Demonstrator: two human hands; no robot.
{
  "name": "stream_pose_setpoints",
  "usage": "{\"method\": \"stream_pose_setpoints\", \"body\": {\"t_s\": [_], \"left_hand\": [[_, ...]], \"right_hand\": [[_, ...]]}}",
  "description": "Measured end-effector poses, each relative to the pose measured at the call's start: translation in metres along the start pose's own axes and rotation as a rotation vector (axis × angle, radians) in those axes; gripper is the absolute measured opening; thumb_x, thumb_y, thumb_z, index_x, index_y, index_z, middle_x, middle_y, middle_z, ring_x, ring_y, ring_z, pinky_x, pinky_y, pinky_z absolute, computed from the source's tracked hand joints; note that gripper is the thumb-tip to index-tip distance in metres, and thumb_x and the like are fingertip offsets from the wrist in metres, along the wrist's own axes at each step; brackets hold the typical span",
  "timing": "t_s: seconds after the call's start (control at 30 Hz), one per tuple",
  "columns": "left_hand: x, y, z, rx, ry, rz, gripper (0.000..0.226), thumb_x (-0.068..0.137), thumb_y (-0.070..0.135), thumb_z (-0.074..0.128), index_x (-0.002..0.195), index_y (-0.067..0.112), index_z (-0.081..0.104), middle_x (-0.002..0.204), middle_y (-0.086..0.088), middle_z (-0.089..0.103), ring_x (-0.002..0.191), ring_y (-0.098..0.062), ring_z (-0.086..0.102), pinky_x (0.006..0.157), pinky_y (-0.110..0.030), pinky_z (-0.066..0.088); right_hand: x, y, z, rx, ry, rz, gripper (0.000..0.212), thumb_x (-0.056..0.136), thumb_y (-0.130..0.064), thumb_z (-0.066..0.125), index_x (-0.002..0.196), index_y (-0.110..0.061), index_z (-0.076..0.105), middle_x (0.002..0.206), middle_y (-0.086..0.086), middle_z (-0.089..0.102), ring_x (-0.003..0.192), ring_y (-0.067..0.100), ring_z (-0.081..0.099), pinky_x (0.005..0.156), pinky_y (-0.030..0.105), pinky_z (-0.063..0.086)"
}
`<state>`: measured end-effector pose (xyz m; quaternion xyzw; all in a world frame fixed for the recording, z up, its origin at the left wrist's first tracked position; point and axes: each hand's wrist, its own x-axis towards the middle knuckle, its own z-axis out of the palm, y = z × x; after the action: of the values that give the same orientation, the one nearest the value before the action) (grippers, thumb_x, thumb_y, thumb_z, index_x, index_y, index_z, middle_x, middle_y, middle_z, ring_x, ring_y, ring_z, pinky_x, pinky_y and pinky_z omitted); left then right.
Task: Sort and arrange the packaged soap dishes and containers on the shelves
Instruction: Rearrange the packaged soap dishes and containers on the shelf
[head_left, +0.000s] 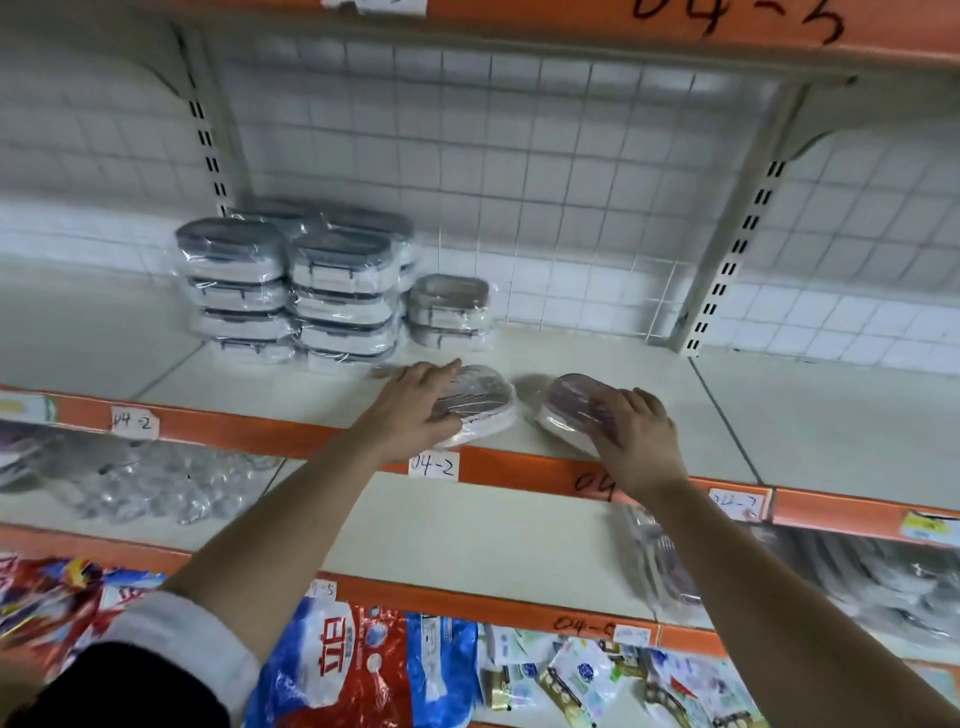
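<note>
Two plastic-wrapped soap dishes with brownish lids lie near the front edge of the cream shelf (597, 358). My left hand (415, 402) lies over the left soap dish (485, 397), fingers spread across its lid and curled over its near side. My right hand (636, 434) grips the right soap dish (569, 402), which is tilted up on its edge. Behind them, stacks of wrapped grey-lidded containers (291, 283) stand at the back left. A short stack of two brown-lidded dishes (451, 310) sits beside them.
The shelf's right half is bare up to the upright post (727, 260). A wire grid backs the shelf. An orange price rail (509, 467) with paper labels runs along the front. Clear packaged goods (156, 488) and more wrapped items (670, 566) lie on the shelf below; bagged products (358, 660) fill the lowest one.
</note>
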<state>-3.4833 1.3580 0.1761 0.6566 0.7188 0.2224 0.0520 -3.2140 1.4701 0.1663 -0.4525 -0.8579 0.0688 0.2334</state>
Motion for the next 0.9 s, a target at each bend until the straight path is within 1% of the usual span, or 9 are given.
{"method": "stream_pose_setpoints", "body": {"t_s": [0.1,0.17,0.27,0.33,0.47,0.57,0.63,0.7,0.9], "left_hand": [[0.023,-0.021,0.000,0.017,-0.080,0.018,0.060,0.092,0.030,0.061,0.147,0.021,0.040,0.150,-0.005,0.034,0.135,-0.025,0.031,0.114,-0.038,0.026],[0.037,-0.029,0.002,0.028,-0.058,0.017,0.053,0.089,0.033,0.063,0.136,0.019,0.046,0.142,-0.004,0.043,0.127,-0.023,0.038,0.105,-0.037,0.032],[0.051,-0.030,0.008,0.042,-0.005,0.035,0.052,0.079,0.052,0.069,0.117,0.024,0.046,0.119,0.001,0.055,0.105,-0.014,0.043,0.082,-0.031,0.033],[0.058,-0.032,0.011,0.042,0.048,0.054,0.061,0.072,0.064,0.071,0.113,0.026,0.048,0.115,0.005,0.053,0.101,-0.011,0.042,0.079,-0.029,0.031],[0.074,-0.038,0.004,0.094,0.139,0.150,0.071,0.072,0.068,0.068,0.121,0.020,0.052,0.124,0.000,0.051,0.116,-0.018,0.044,0.092,-0.028,0.033],[0.090,-0.036,-0.011,0.117,0.291,0.177,0.069,0.075,0.066,0.065,0.122,0.016,0.053,0.126,-0.005,0.053,0.118,-0.023,0.047,0.102,-0.038,0.035],[0.104,-0.033,-0.023,0.091,0.400,0.211,0.066,0.077,0.060,0.068,0.119,0.011,0.055,0.124,-0.009,0.055,0.117,-0.027,0.048,0.102,-0.040,0.035],[0.120,-0.029,-0.034,0.124,0.451,0.227,0.065,0.079,0.056,0.068,0.120,0.009,0.055,0.125,-0.011,0.055,0.117,-0.029,0.048,0.102,-0.035,0.031],[0.171,-0.027,-0.047,0.282,0.241,0.087,0.065,0.086,0.054,0.061,0.134,0.015,0.042,0.135,-0.011,0.045,0.128,-0.027,0.038,0.110,-0.035,0.022]], "right_hand": [[0.018,-0.004,0.011,0.033,-0.034,0.040,0.051,0.089,-0.005,0.051,0.137,-0.021,0.051,0.140,0.001,0.051,0.137,0.032,0.031,0.111,0.048,0.032],[0.032,-0.007,0.016,0.116,-0.002,0.023,0.049,0.084,0.000,0.055,0.131,-0.014,0.056,0.133,0.009,0.057,0.132,0.035,0.037,0.114,0.042,0.027],[0.047,-0.010,0.022,0.152,0.043,0.066,0.034,0.083,-0.016,0.068,0.115,-0.008,0.062,0.118,0.011,0.062,0.124,0.035,0.043,0.110,0.037,0.030],[0.055,-0.013,0.030,0.131,0.048,0.123,0.038,0.083,-0.030,0.069,0.112,-0.009,0.059,0.117,0.007,0.059,0.127,0.033,0.039,0.104,0.040,0.035],[0.068,-0.021,0.043,0.098,0.089,0.172,0.046,0.080,-0.040,0.069,0.113,-0.011,0.054,0.119,0.005,0.055,0.127,0.030,0.035,0.098,0.046,0.040],[0.077,-0.025,0.049,0.110,0.111,0.187,0.047,0.079,-0.043,0.068,0.112,-0.011,0.054,0.119,0.005,0.055,0.125,0.029,0.033,0.093,0.048,0.043],[0.079,-0.026,0.052,0.101,0.120,0.182,0.055,0.076,-0.054,0.058,0.112,-0.012,0.054,0.118,0.004,0.055,0.126,0.030,0.034,0.091,0.050,0.044],[0.079,-0.027,0.054,0.084,0.137,0.168,0.066,0.071,-0.063,0.043,0.113,-0.014,0.055,0.117,0.002,0.056,0.127,0.031,0.034,0.091,0.051,0.045],[0.081,-0.020,0.062,-0.007,0.141,0.144,0.068,0.074,-0.064,0.038,0.115,-0.014,0.057,0.123,0.005,0.057,0.132,0.034,0.035,0.098,0.052,0.039]]}}
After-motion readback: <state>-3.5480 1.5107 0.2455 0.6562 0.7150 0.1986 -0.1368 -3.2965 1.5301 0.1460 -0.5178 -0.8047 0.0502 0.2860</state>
